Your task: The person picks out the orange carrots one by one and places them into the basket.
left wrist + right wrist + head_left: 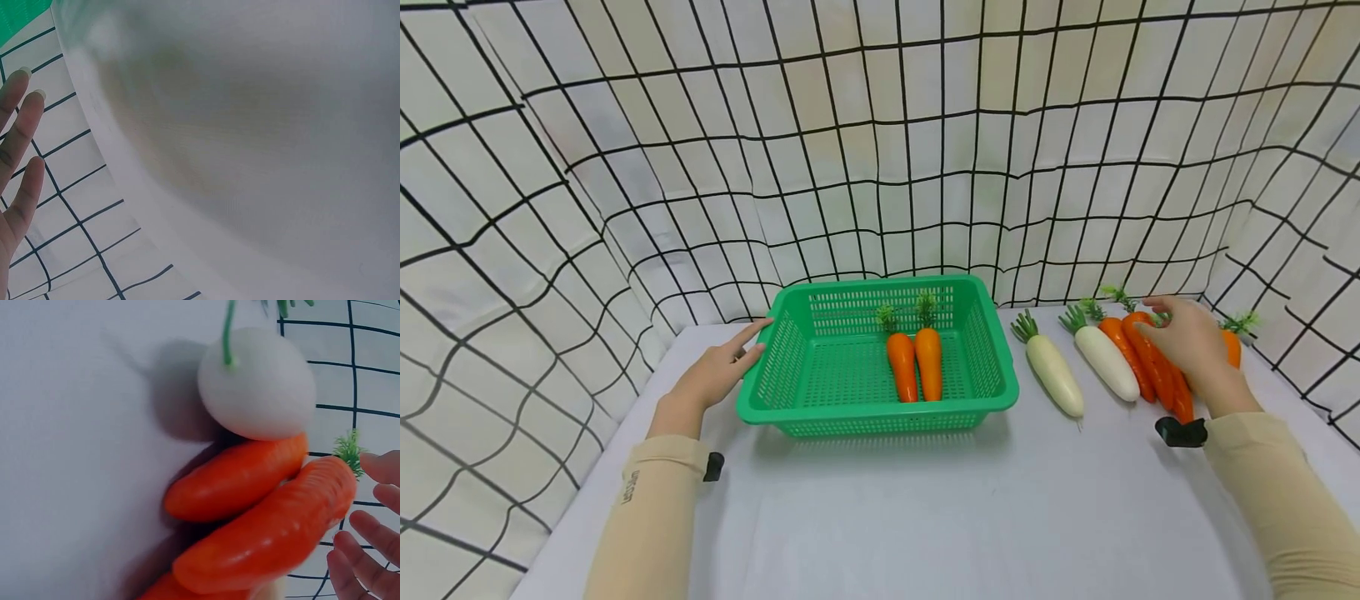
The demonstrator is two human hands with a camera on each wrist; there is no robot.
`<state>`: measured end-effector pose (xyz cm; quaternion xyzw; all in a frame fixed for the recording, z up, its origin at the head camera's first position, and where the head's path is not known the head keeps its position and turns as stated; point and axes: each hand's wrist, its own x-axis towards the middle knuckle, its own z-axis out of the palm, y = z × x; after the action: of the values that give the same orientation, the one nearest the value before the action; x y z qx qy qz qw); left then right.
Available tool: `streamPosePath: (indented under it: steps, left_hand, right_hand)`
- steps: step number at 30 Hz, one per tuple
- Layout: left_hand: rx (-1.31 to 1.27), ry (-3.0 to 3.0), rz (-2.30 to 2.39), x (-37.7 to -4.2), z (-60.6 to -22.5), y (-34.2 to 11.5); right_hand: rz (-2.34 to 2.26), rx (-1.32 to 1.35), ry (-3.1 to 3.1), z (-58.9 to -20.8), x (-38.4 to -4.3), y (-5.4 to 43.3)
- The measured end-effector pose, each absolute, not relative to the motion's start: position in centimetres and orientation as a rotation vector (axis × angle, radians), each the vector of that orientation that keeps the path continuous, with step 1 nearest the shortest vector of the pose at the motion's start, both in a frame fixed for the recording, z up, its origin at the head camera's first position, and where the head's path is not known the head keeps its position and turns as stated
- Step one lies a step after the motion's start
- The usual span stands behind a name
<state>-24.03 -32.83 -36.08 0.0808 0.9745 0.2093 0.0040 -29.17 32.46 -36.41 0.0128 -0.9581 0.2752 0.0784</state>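
Observation:
My left hand [718, 371] is at the left rim of a green plastic basket [880, 418], its fingers extended and reaching the edge. In the left wrist view those fingers [25, 128] are straight and spread. Inside the basket lie two orange carrots [902, 367] with leafy tops. At the right, my right hand [1191, 337] hovers over a cluster of carrots [1157, 367], thumb and fingertips by the leafy end of one. In the right wrist view, the fingers [369, 540] are parted beside that carrot [269, 525], with nothing gripped.
A pale green-white radish [1054, 375] and a white radish [1107, 362] lie between basket and carrots. Another carrot [1231, 346] shows beyond the right hand. A white cloth with a black grid [880, 167] walls in the table at the back and sides.

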Motion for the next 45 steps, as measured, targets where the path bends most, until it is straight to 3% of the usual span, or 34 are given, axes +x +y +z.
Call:
streamPosePath:
  steps: [30,45]
  left_hand:
    - [0.245,3.057,0.668,-24.0,-36.3,-33.0]
    - [0.255,3.056,0.655,-24.0,-36.2,-33.1]
  right_hand:
    - [0.845,-0.052,-2.974,-37.3,-29.8,32.4]
    - [1.091,0.032,-2.804,-33.8,-29.6,31.2]
